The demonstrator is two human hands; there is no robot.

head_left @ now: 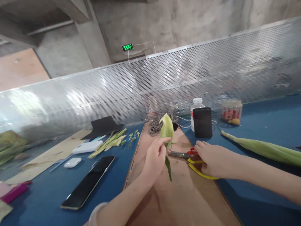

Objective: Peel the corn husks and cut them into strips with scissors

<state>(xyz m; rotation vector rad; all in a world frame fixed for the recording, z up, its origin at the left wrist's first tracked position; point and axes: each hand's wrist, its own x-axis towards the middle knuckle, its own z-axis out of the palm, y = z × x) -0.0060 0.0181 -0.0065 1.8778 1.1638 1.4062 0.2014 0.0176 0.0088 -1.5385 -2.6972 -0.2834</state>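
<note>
My left hand (pixel 155 155) is closed around a pale yellow-green corn husk (pixel 167 128), pinching it between thumb and fingers. The husk stands upright with its curled tip at the top, and a darker green end hangs below the hand. In my right hand (pixel 209 157) are scissors (pixel 180 154) with red and yellow handles. Their blades point left, and the tips reach the husk beside my left fingers. Whether the tips touch the husk is hidden there. Both hands are above a brown board (pixel 164 201).
Behind the husk lies a coil of grey cord (pixel 155 125). A phone (pixel 202 123) leans on a white-capped bottle (pixel 197 101), near a jar (pixel 231 111). Long green husks (pixel 261 147) lie right. Left are another phone (pixel 89 182), a white case (pixel 72 162) and cut green strips (pixel 110 141).
</note>
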